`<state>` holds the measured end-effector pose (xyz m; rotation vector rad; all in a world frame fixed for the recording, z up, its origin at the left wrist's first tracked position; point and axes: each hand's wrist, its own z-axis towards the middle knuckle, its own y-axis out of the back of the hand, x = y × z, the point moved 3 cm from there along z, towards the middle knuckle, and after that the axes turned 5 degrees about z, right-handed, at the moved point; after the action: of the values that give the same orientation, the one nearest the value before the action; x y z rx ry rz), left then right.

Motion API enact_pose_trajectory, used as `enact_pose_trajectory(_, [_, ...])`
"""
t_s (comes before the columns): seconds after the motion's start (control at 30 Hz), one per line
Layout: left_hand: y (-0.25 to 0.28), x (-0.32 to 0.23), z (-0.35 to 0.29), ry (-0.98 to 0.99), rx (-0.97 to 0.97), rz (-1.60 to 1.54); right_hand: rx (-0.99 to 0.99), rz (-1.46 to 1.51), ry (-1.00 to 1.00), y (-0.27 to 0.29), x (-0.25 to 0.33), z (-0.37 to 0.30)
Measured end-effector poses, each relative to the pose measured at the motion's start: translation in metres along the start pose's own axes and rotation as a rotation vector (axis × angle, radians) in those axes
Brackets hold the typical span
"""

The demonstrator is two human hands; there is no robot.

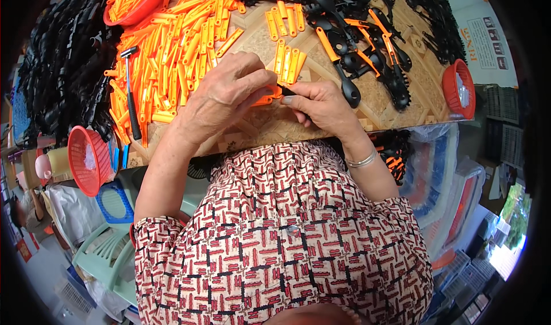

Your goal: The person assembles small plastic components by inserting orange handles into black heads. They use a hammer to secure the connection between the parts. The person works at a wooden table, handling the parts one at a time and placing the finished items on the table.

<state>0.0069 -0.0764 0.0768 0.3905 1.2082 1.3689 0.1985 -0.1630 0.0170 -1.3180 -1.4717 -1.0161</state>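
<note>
At the table's near edge my left hand (229,89) is closed on an orange plastic handle piece (268,97), mostly hidden under the fingers. My right hand (323,105) pinches a slim black part (285,89) that meets the orange piece; its far end is hidden by my fingers. Just beyond my hands lie several loose orange handle pieces (288,62). Left of my left hand spreads a big heap of orange handle pieces (172,55). To the right of my right hand are black kitchen tools with orange handle inlays (367,49).
A small hammer (131,89) lies on the orange heap. Red baskets stand at the table's left corner (86,158), right edge (459,89) and far left (135,3). Black parts (69,55) pile up along the left. A green plastic chair (106,250) stands below left.
</note>
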Motion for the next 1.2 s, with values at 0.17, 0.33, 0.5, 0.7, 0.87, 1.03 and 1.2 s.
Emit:
enact_pose_trajectory(0.17, [-0.002,-0.001,-0.003,-0.012,-0.019,-0.025,0.076,0.086,-0.059,-0.001,0.002,-0.001])
enact_pose_trajectory(0.33, [-0.005,-0.003,-0.004,0.007,-0.025,-0.095,0.184,0.288,-0.173,0.000,-0.002,-0.001])
enact_pose_trajectory(0.5, [-0.008,0.000,-0.010,0.018,-0.059,-0.112,0.188,0.287,-0.139,-0.004,-0.006,0.001])
enact_pose_trajectory(0.7, [-0.008,-0.002,-0.014,0.009,-0.079,-0.088,0.212,0.265,-0.170,-0.004,-0.008,0.002])
enact_pose_trajectory(0.87, [-0.008,-0.006,-0.013,0.020,-0.077,-0.065,0.205,0.139,-0.095,-0.005,-0.004,0.002])
enact_pose_trajectory(1.03, [-0.017,0.001,-0.012,0.121,-0.088,-0.088,0.066,-0.385,0.303,0.000,0.009,0.003])
enact_pose_trajectory(1.2, [-0.039,-0.010,-0.017,0.224,-0.231,-0.158,-0.191,-0.868,0.635,0.007,0.037,-0.017])
